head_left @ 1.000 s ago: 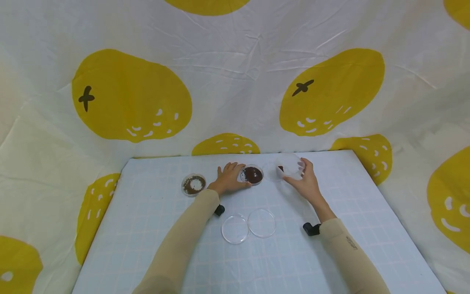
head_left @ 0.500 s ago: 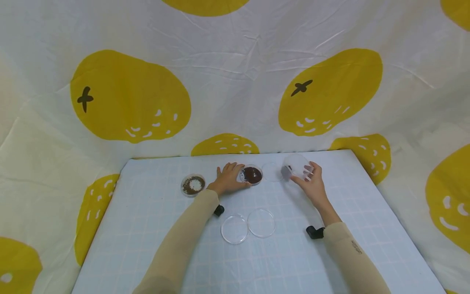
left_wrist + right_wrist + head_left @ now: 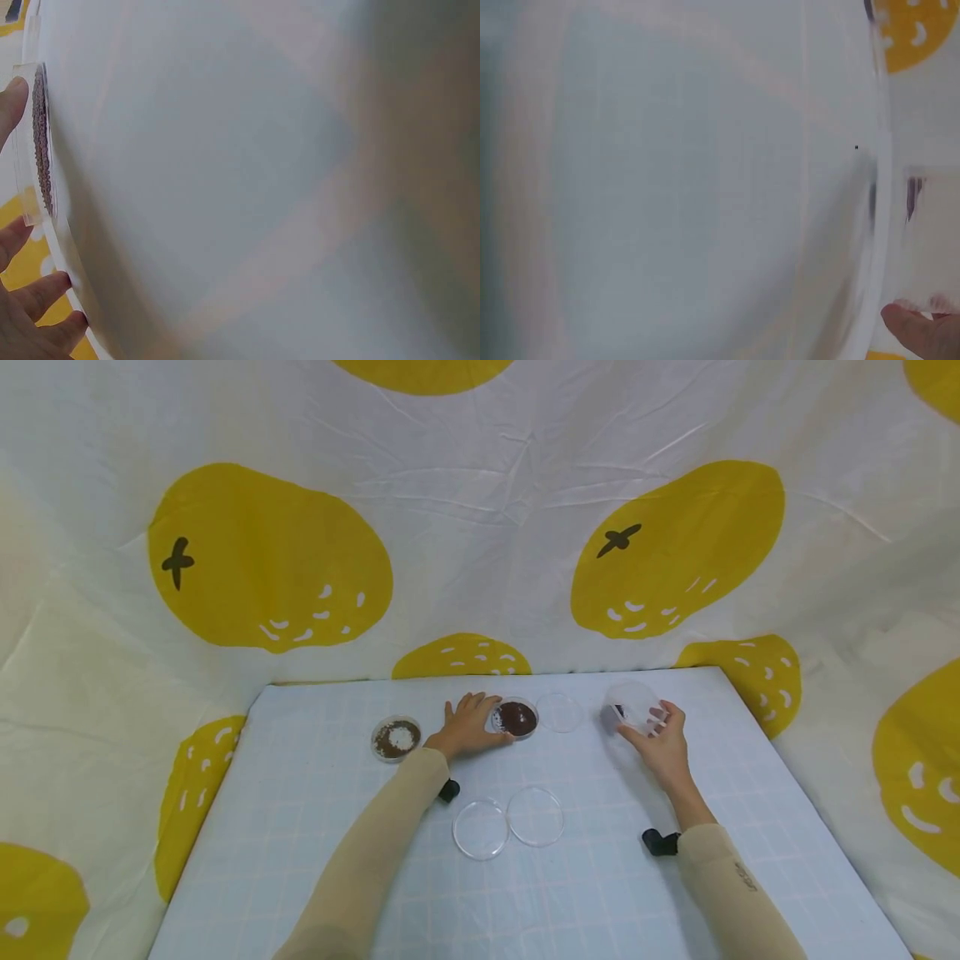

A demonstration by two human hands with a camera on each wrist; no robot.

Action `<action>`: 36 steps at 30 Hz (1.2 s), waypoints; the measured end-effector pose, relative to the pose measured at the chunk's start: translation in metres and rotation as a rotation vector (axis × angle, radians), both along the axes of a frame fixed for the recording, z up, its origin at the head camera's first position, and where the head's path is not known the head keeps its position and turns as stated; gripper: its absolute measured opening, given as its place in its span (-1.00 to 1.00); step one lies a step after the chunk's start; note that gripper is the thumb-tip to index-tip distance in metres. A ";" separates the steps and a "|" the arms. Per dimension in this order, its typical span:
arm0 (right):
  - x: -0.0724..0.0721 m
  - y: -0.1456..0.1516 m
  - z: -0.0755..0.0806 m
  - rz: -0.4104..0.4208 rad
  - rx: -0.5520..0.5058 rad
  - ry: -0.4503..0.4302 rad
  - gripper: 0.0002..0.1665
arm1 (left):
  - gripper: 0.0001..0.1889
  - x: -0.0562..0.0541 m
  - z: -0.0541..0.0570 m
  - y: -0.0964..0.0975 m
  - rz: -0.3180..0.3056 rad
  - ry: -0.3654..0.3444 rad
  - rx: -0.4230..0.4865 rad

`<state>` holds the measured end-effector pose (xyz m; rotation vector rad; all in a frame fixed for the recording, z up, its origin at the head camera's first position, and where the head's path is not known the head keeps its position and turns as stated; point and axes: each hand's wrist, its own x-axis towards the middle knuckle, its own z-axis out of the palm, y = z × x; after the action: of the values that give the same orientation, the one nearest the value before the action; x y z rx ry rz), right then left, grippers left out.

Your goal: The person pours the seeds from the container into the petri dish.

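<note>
At the back middle of the table, my left hand (image 3: pixel 468 727) holds the rim of a round petri dish (image 3: pixel 517 718) between thumb and fingers. Dark brown granules fill it, with a few white specks at its left side. The left wrist view shows this layer edge-on through the clear wall, with the thumb (image 3: pixel 11 109) against it. To the right, my right hand (image 3: pixel 666 752) grips a clear, cup-like plastic container (image 3: pixel 636 700), tilted, with something dark at its left end. Dark streaks show on the container (image 3: pixel 934 240) in the right wrist view; its far side is cut off.
Another petri dish (image 3: pixel 396 739) with brown granules around a white patch stands left of my left hand. A clear round dish or lid (image 3: pixel 560 712) lies right of the held dish. Two more clear round pieces, one left (image 3: pixel 481 829) and one right (image 3: pixel 536 816), touch nearer the front.
My right hand has moved right with the container, away from the clear round piece at the back, which is now uncovered. My left hand has stayed at the petri dish.
</note>
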<state>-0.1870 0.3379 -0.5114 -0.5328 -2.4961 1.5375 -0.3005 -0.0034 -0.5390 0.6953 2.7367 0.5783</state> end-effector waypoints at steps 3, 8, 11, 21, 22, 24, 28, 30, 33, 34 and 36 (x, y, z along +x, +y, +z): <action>0.002 0.005 0.000 -0.043 0.009 -0.004 0.25 | -0.01 0.000 0.000 0.000 0.001 0.003 -0.002; 0.007 0.014 0.000 -0.099 0.016 -0.028 0.26 | 0.00 0.001 0.000 0.000 0.007 0.002 -0.004; 0.009 0.021 -0.001 -0.127 0.023 -0.041 0.27 | 0.00 0.001 0.000 0.001 0.008 0.001 -0.004; 0.014 0.037 -0.010 -0.170 0.012 -0.079 0.28 | 0.00 0.000 0.000 0.001 0.007 0.009 -0.014; 0.014 0.037 -0.011 -0.171 0.012 -0.083 0.28 | 0.00 0.000 -0.001 0.001 0.006 0.010 -0.011; 0.014 0.038 -0.012 -0.174 0.014 -0.091 0.28 | 0.01 -0.001 -0.002 0.000 0.005 0.008 -0.007; 0.013 0.039 -0.014 -0.175 0.014 -0.104 0.29 | 0.01 -0.001 -0.001 0.000 0.005 0.007 0.001; 0.014 0.040 -0.015 -0.174 0.013 -0.108 0.29 | 0.01 -0.001 -0.001 0.000 0.005 0.007 -0.001; 0.015 0.040 -0.015 -0.169 0.008 -0.107 0.31 | 0.01 0.000 0.000 0.000 0.006 0.004 -0.011; 0.015 0.040 -0.015 -0.167 0.006 -0.104 0.33 | 0.01 0.000 0.000 0.000 0.007 0.003 -0.013; 0.016 0.040 -0.014 -0.161 0.004 -0.093 0.35 | 0.00 0.001 0.001 0.000 0.009 0.001 -0.015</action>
<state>-0.1713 0.3775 -0.5258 -0.8015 -2.4534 1.4786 -0.2996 -0.0030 -0.5378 0.6809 2.7430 0.5594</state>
